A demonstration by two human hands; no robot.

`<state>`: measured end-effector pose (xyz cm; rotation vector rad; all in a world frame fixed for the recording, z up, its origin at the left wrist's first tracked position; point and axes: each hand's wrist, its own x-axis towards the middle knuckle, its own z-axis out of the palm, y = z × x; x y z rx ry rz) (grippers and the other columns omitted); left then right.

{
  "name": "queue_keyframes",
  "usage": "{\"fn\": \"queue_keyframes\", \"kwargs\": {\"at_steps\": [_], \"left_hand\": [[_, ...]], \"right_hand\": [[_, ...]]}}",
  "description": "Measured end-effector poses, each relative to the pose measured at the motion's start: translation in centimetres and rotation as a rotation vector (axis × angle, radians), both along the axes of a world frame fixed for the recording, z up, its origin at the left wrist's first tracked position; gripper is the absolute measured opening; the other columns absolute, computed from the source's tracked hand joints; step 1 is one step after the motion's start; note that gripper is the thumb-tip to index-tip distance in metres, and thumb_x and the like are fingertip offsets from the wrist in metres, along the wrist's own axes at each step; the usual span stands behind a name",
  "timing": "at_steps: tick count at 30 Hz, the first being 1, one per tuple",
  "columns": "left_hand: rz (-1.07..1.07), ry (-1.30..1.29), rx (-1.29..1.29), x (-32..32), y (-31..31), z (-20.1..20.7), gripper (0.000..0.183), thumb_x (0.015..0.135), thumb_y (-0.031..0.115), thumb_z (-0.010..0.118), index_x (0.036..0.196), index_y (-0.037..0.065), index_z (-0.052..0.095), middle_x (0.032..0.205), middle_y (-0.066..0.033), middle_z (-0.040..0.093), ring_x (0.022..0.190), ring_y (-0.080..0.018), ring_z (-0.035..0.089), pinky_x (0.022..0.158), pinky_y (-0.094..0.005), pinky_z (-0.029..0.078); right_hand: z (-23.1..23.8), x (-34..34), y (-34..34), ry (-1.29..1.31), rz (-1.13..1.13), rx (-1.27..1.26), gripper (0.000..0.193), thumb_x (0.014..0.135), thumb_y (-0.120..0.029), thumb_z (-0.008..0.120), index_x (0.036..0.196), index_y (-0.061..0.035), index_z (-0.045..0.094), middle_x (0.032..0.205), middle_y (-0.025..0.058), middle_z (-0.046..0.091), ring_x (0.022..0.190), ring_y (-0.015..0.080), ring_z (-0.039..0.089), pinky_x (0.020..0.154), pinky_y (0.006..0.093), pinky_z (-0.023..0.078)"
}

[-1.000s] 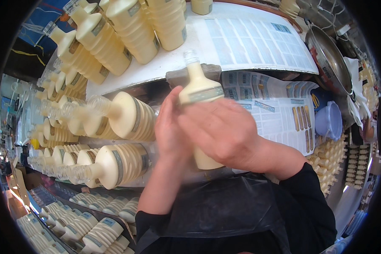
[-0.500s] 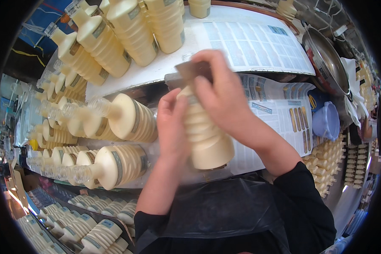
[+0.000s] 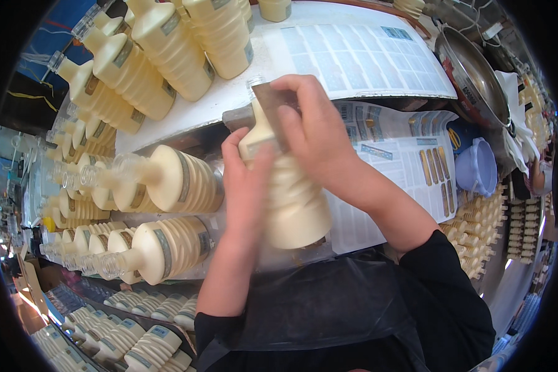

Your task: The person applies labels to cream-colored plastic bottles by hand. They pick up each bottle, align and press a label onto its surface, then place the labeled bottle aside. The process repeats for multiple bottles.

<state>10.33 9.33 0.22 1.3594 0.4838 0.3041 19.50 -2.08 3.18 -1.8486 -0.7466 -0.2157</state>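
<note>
A cream ribbed bottle (image 3: 297,217) with a clear threaded neck leans in front of me, its neck pointing away and slightly left. My left hand (image 3: 243,186) is wrapped round its left side, with the thumb near the shoulder. A pale grey-blue label (image 3: 258,144) shows on that shoulder. Between the thumb and fingers of my right hand (image 3: 319,133) is a thin, flat brown scraper (image 3: 270,110), held against or just over the bottle's shoulder beside the neck. Motion blur hides the exact contact.
Similar bottles (image 3: 186,180) lie in rows at my left, and others (image 3: 220,37) stand on the white board behind. Label sheets (image 3: 359,59) lie on the board and at right. A lilac bucket (image 3: 477,167) and a steel pan (image 3: 471,74) stand far right. Crated bottles (image 3: 155,347) sit lower left.
The bottle and both hands have shifted slightly left in view. The scraper has turned steeper along the neck, baring more of the bottle's neck and shoulder label.
</note>
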Motion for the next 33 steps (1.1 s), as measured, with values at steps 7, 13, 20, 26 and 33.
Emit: {"fn": "queue_keyframes", "kwargs": {"at_steps": [7, 13, 20, 26, 33], "left_hand": [[-0.106, 0.04, 0.002, 0.1, 0.5, -0.3, 0.052, 0.101, 0.031, 0.063, 0.141, 0.004, 0.042, 0.127, -0.0138, 0.059, 0.111, -0.0187, 0.06, 0.098, -0.0336, 0.049], [-0.164, -0.006, -0.144, -0.3, 1.1, -0.8, 0.046, 0.108, 0.025, 0.049, 0.148, 0.004, 0.037, 0.135, -0.0132, 0.057, 0.12, -0.0206, 0.058, 0.105, -0.0354, 0.048], [-0.237, -0.011, -0.139, -2.4, 1.3, -2.1, 0.067, 0.098, 0.025, 0.067, 0.152, 0.004, 0.033, 0.14, -0.0126, 0.055, 0.127, -0.0227, 0.056, 0.109, -0.037, 0.045], [-0.208, 0.059, 0.027, -2.3, -0.4, -0.1, 0.081, 0.081, 0.018, 0.078, 0.148, 0.003, 0.036, 0.135, -0.0168, 0.058, 0.12, -0.0263, 0.061, 0.102, -0.0397, 0.051], [-0.108, 0.064, 0.403, -1.9, -1.8, 1.7, 0.079, 0.082, 0.028, 0.081, 0.147, 0.005, 0.041, 0.137, -0.0186, 0.058, 0.127, -0.0342, 0.059, 0.104, -0.0438, 0.048]], "right_hand": [[-3.5, 2.0, -2.5, -0.003, -0.123, -0.023, 0.031, 0.095, -0.003, 0.055, 0.125, -0.0023, 0.051, 0.125, 0.0189, 0.055, 0.114, 0.0385, 0.058, 0.099, 0.0438, 0.048], [-2.0, 1.4, -2.3, 0.107, -0.056, 0.088, 0.032, 0.095, -0.003, 0.056, 0.127, -0.001, 0.052, 0.125, 0.0193, 0.057, 0.117, 0.0372, 0.058, 0.103, 0.0425, 0.046], [-2.8, 1.9, -2.7, 0.144, -0.105, 0.026, 0.031, 0.098, -0.006, 0.055, 0.128, 0.0, 0.052, 0.125, 0.0183, 0.059, 0.118, 0.0329, 0.059, 0.103, 0.0403, 0.046], [-0.5, 0.6, -0.6, 0.108, -0.023, -0.04, 0.03, 0.098, -0.005, 0.052, 0.128, 0.0007, 0.05, 0.126, 0.0196, 0.056, 0.116, 0.0363, 0.058, 0.101, 0.0426, 0.046], [1.9, -1.8, 2.9, -0.071, -0.002, -0.287, 0.028, 0.099, -0.006, 0.05, 0.125, 0.0014, 0.047, 0.122, 0.0229, 0.052, 0.109, 0.0438, 0.057, 0.094, 0.0496, 0.048]]}}
